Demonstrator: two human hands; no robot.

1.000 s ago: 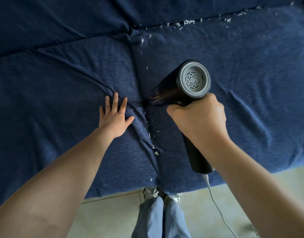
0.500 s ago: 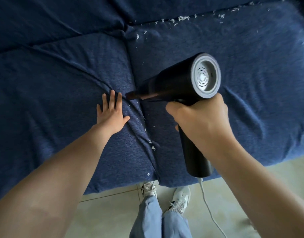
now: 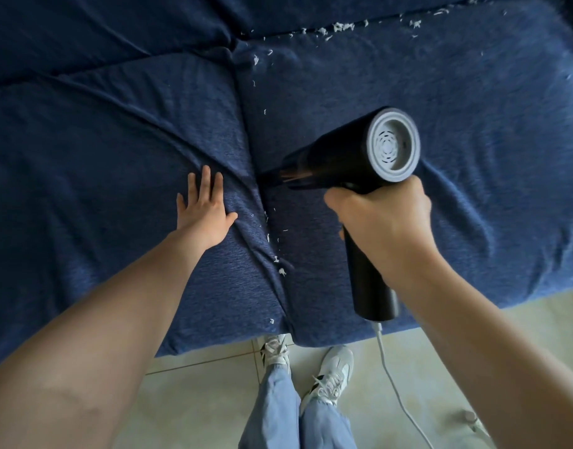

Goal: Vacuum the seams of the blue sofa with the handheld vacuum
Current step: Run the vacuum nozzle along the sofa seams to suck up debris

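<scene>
Vacuum nozzle (image 3: 272, 179) now nearer seam (image 3: 246, 131)

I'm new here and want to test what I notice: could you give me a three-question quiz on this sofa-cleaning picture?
1. True or false: the left hand lies flat on the blue fabric sofa.
2. Which hand grips the black handheld vacuum?
3. The white scraps lie: A) only on the tiled floor; B) along the sofa's seams.

Key: 1 true; 2 the right hand; 3 B.

text: none legible | labels: none | brands: none
</scene>
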